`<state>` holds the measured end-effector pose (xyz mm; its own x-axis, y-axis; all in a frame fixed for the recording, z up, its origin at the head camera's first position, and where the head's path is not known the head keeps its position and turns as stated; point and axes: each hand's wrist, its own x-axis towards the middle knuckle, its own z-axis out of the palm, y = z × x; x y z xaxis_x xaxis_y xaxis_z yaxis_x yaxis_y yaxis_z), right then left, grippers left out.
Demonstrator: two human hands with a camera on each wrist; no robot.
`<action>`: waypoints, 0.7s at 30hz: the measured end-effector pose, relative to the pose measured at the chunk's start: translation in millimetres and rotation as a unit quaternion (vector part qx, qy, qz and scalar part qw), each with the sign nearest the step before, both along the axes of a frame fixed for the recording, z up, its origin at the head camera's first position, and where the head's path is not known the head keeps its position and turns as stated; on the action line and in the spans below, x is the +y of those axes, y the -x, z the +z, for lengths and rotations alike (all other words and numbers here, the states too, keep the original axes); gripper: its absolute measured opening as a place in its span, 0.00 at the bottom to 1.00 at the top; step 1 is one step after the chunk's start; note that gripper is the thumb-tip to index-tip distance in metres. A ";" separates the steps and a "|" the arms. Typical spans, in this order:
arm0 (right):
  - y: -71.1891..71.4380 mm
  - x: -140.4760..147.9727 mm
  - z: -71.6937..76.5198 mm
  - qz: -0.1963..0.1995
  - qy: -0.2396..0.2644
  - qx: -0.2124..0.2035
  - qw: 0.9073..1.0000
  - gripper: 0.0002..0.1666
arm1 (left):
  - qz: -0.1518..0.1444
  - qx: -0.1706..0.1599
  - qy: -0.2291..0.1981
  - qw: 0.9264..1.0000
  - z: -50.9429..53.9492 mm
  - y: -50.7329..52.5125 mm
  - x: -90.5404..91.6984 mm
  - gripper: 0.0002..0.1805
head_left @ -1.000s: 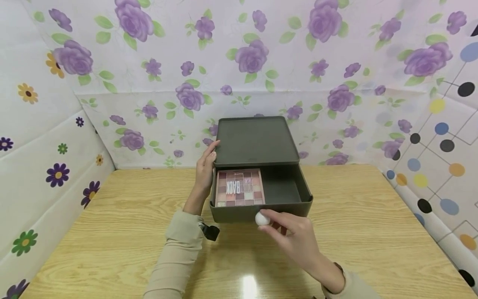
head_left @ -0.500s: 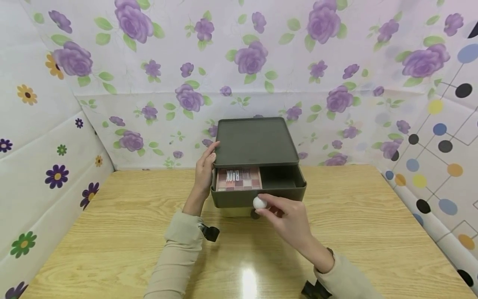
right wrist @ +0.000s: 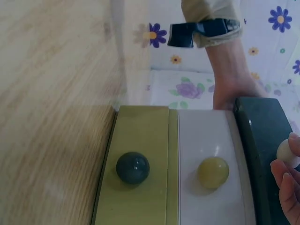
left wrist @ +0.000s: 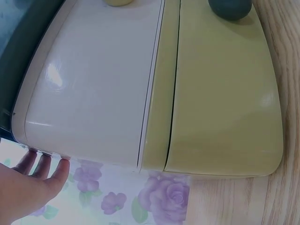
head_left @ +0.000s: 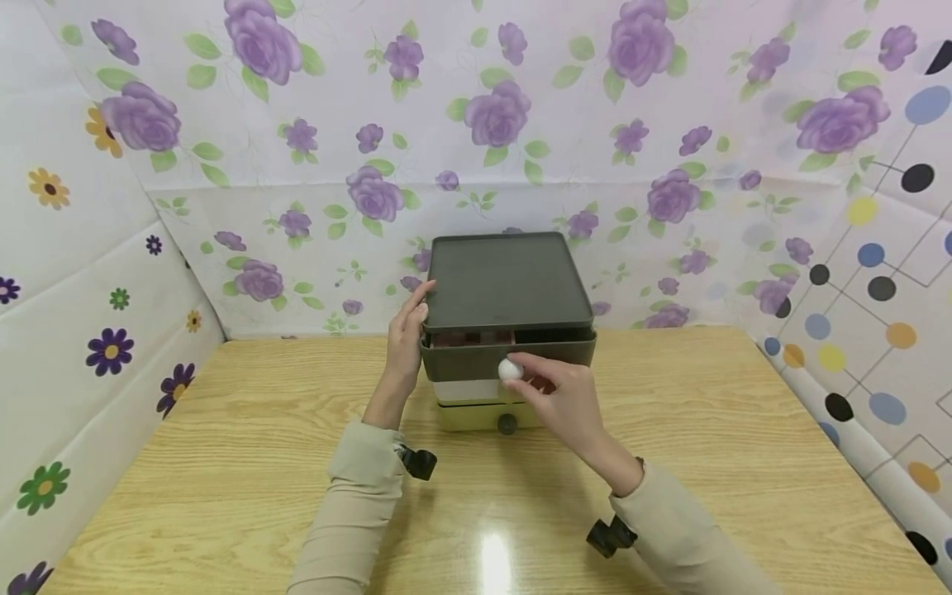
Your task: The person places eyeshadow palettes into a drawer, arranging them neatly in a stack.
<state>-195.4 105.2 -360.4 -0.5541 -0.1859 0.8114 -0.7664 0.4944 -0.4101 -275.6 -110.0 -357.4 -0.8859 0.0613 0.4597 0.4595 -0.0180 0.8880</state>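
Note:
A small drawer unit with a dark grey top (head_left: 509,281) stands on the table. Its top drawer (head_left: 468,362) is dark grey and sticks out slightly, with a strip of a makeup palette (head_left: 472,338) visible inside. My right hand (head_left: 561,401) pinches that drawer's round white knob (head_left: 510,369) between thumb and fingers. On the unit's left side rests my left hand (head_left: 405,347), fingers extended; its fingertips touch the side in the left wrist view. Below are a white drawer (right wrist: 204,140) with a yellow knob (right wrist: 213,172) and a yellow-green drawer (left wrist: 225,93) with a dark knob (head_left: 507,424).
The unit stands near the back of a wood-grain table (head_left: 223,463). A cloth with purple roses (head_left: 335,124) hangs behind it, and patterned cloths cover both sides. Each wrist wears a black camera mount (head_left: 419,464).
The top drawer has slid inward with my right hand on its knob, covering most of the palette and revealing the lower drawers. My left hand stays at the unit's side.

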 end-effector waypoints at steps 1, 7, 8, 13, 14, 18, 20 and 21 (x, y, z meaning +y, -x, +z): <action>2.4 -0.5 0.4 -0.002 -0.001 0.000 1.000 0.18 | 0.002 0.001 0.000 1.000 -0.7 0.2 -0.1 0.25; 16.5 -1.8 0.4 -0.011 0.010 -0.017 1.000 0.15 | -0.003 -0.005 -0.009 1.000 -0.6 0.1 1.0 0.26; 18.1 -2.2 0.1 -0.010 0.012 -0.020 1.000 0.15 | -0.004 -0.007 -0.011 1.000 -0.1 -0.3 1.0 0.26; 20.1 -2.0 -1.0 -0.002 0.012 -0.033 0.999 0.16 | -0.007 -0.014 -0.011 1.000 2.1 -2.1 -1.1 0.25; 19.4 0.0 -1.3 -0.002 0.009 -0.034 0.999 0.17 | -0.010 -0.015 -0.011 1.000 3.1 -2.5 -1.8 0.25; 10.8 21.0 -1.0 -0.014 -0.007 -0.032 0.999 0.20 | 0.000 -0.018 0.038 0.999 8.0 -12.7 -8.2 0.26; 5.7 41.1 -3.0 -0.037 -0.017 -0.021 0.999 0.20 | 0.026 -0.017 0.094 0.995 8.7 -24.0 -15.1 0.27; 3.9 53.5 -4.1 -0.049 -0.024 -0.014 0.998 0.20 | 0.040 -0.013 0.133 0.990 6.1 -28.7 -20.7 0.28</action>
